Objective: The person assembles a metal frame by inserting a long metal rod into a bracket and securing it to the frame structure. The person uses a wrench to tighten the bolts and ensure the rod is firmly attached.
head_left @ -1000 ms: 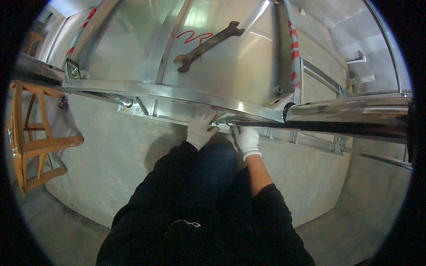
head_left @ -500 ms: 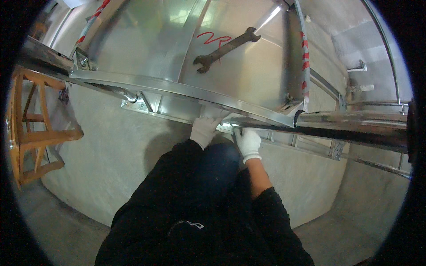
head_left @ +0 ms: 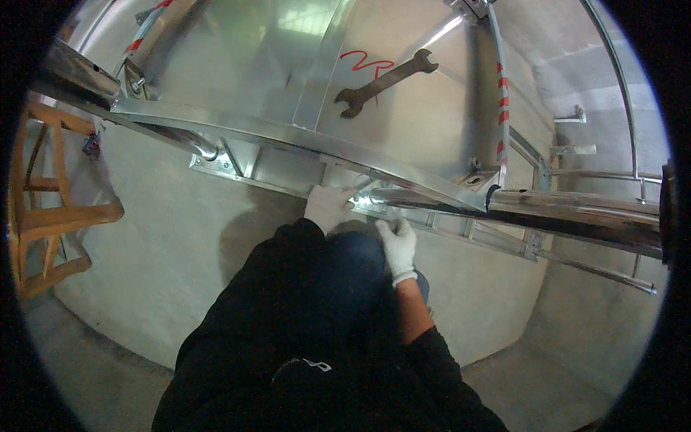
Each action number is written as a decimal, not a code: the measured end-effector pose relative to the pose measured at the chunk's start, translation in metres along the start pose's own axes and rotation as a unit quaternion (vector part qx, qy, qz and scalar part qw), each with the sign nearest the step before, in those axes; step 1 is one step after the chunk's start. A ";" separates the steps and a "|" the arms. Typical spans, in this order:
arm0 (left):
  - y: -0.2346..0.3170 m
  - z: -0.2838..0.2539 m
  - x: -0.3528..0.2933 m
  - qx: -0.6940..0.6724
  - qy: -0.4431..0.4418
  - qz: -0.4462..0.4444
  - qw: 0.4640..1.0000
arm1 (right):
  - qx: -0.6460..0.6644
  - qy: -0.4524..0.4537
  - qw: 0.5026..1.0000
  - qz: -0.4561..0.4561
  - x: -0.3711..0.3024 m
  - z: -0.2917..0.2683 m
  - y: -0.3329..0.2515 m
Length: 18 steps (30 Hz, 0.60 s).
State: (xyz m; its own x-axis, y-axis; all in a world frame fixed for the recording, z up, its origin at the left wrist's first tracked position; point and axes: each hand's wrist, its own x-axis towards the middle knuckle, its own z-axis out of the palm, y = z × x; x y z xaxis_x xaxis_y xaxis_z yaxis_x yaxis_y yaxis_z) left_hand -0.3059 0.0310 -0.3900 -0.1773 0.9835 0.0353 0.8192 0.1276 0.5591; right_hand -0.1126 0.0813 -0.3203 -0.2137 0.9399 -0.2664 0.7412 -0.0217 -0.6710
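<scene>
In a white work glove, my left hand [head_left: 329, 207] is closed at the near edge of a shiny metal bracket [head_left: 368, 204], below the front rail of a metal platform [head_left: 237, 79]. Some of its fingers are hidden there. My right hand [head_left: 398, 248], gloved too, sits just below and to the right of the bracket with fingers curled and thumb drawn in. Whatever it may pinch is too small to make out. A round metal tube [head_left: 425, 200] runs right from the bracket. On the platform lies a dark double open-ended wrench [head_left: 386, 83].
At left stands a wooden stool [head_left: 65, 216]. Another bracket [head_left: 216, 162] joins a tube under the rail's left part. A thick metal pipe [head_left: 576, 209] extends right. Red-and-white tape [head_left: 503, 108] marks the platform's right edge. A ladder-like metal frame [head_left: 468, 229] lies below the pipe.
My right hand has drawn slightly down and away from the bracket, and its fingers show more. My left hand stays at the bracket. The whole view has shifted a little.
</scene>
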 end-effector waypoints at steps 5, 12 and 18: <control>0.005 -0.010 0.007 -0.025 -0.039 -0.032 0.998 | -0.082 -0.013 0.980 -0.182 0.016 0.034 -0.009; -0.003 -0.009 0.017 -0.064 -0.103 -0.084 0.989 | -0.272 -0.069 0.950 -0.137 0.033 0.053 -0.027; 0.002 -0.007 0.021 -0.046 -0.133 -0.099 0.985 | -0.302 -0.082 0.939 -0.144 0.036 0.057 -0.035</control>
State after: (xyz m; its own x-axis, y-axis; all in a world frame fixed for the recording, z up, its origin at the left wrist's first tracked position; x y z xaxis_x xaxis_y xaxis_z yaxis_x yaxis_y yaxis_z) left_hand -0.3123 0.0510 -0.3822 -0.1691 0.9409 -0.2934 0.7273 0.3201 0.6071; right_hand -0.1825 0.0963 -0.3453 -0.5191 0.8110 -0.2700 0.8526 0.4689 -0.2309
